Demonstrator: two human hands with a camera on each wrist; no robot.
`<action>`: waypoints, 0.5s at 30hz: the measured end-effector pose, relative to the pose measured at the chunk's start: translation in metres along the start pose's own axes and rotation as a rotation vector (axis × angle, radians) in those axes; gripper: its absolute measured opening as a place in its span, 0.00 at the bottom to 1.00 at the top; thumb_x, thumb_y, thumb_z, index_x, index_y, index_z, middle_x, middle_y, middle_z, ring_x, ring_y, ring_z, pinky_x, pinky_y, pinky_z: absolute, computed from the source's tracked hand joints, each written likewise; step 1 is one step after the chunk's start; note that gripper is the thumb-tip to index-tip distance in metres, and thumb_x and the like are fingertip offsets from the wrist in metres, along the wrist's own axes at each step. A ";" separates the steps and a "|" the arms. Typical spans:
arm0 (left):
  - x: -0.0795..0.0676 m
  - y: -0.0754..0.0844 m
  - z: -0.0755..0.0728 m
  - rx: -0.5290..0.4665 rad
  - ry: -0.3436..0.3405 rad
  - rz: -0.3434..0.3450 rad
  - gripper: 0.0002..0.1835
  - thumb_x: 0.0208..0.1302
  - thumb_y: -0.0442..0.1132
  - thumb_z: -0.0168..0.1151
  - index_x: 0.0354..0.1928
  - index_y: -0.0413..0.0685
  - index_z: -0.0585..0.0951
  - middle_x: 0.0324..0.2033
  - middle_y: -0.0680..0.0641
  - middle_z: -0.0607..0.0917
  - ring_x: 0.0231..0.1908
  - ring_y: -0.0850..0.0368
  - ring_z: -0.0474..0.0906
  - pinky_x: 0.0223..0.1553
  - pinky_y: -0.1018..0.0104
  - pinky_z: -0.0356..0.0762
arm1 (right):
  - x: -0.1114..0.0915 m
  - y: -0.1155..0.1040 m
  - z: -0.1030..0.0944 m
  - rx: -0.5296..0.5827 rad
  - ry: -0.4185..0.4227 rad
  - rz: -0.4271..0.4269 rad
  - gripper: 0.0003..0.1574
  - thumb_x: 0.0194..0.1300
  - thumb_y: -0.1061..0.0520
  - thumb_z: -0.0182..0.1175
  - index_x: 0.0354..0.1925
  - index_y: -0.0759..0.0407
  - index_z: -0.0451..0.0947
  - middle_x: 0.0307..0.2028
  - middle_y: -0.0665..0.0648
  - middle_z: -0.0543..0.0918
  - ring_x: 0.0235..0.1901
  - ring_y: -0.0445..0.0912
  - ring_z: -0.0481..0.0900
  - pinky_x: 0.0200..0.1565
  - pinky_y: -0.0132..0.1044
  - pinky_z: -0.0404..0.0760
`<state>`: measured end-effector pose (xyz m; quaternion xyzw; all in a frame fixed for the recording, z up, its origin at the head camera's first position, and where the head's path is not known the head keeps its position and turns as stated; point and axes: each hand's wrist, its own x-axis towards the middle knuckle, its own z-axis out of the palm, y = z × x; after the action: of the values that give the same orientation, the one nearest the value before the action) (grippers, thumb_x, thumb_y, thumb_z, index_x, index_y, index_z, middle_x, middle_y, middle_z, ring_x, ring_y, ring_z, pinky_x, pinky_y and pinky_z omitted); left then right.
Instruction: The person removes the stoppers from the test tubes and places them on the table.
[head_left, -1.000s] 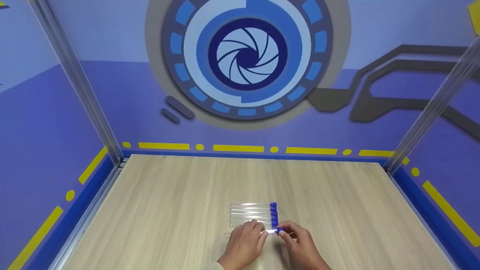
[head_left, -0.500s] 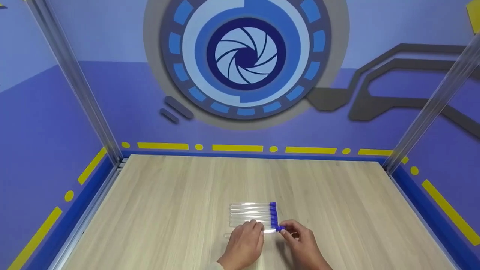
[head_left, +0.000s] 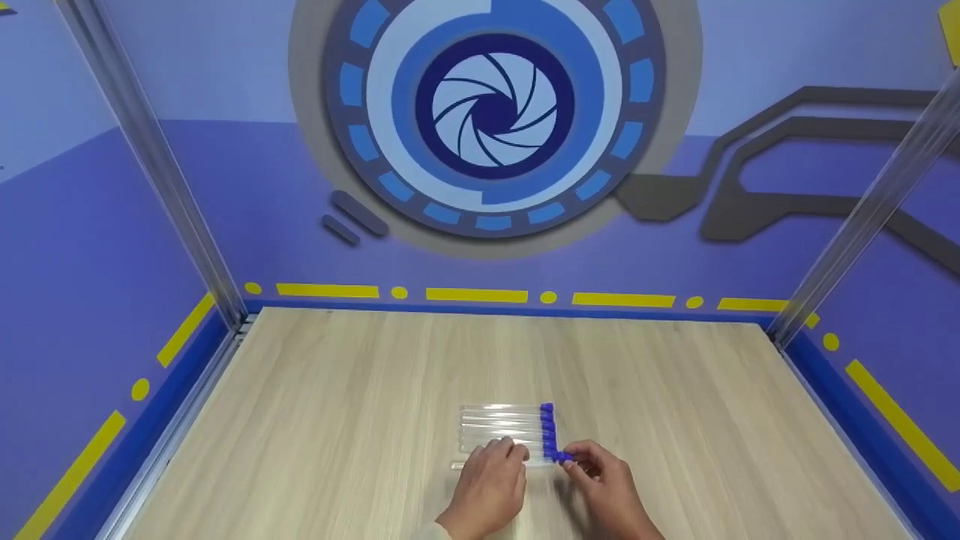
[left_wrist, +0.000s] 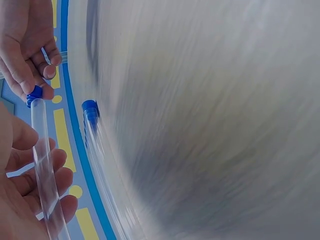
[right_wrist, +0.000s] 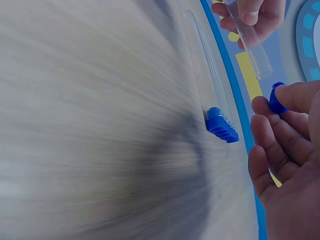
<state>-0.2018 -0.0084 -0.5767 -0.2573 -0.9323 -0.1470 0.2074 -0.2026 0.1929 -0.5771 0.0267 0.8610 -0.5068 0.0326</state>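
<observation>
My left hand (head_left: 491,480) holds a clear test tube (head_left: 540,463) lengthwise, its closed end poking out to the left. Between thumb and fingertip, my right hand (head_left: 606,480) pinches a blue cap (right_wrist: 276,98). In the right wrist view a small gap shows between this cap and the open mouth of the tube (right_wrist: 264,72); in the left wrist view the cap (left_wrist: 34,94) overlaps the tube's end. Just beyond the hands, several capped test tubes (head_left: 495,424) lie side by side on the table, blue caps to the right.
The wooden table (head_left: 337,397) is bounded by a patterned blue back wall (head_left: 255,225) and side walls. Metal posts (head_left: 169,187) stand at the back corners.
The cap was at the tube's end, in line with it; now it sits slightly off the mouth, towards the lying tubes. The left hand has hardly moved.
</observation>
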 end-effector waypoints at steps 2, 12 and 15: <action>0.000 -0.001 0.001 0.000 0.007 0.006 0.04 0.61 0.39 0.56 0.36 0.54 0.79 0.29 0.56 0.76 0.32 0.61 0.75 0.28 0.70 0.61 | 0.000 0.002 0.001 0.003 0.011 -0.005 0.09 0.64 0.56 0.62 0.44 0.55 0.78 0.37 0.50 0.83 0.36 0.42 0.77 0.38 0.29 0.74; 0.003 -0.001 -0.001 -0.059 -0.099 -0.025 0.05 0.62 0.39 0.58 0.40 0.54 0.80 0.32 0.56 0.77 0.34 0.61 0.74 0.30 0.70 0.60 | 0.003 0.005 0.000 -0.008 0.059 0.005 0.07 0.64 0.59 0.61 0.42 0.53 0.78 0.37 0.50 0.80 0.37 0.42 0.74 0.39 0.29 0.74; 0.005 0.000 0.001 -0.053 -0.106 -0.024 0.06 0.61 0.39 0.60 0.40 0.55 0.80 0.33 0.56 0.78 0.34 0.61 0.75 0.30 0.69 0.61 | 0.003 0.006 0.000 -0.028 0.084 -0.005 0.07 0.64 0.60 0.61 0.41 0.53 0.77 0.38 0.50 0.78 0.36 0.42 0.74 0.39 0.29 0.73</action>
<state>-0.2062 -0.0059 -0.5747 -0.2589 -0.9408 -0.1603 0.1490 -0.2053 0.1958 -0.5830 0.0455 0.8687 -0.4932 -0.0046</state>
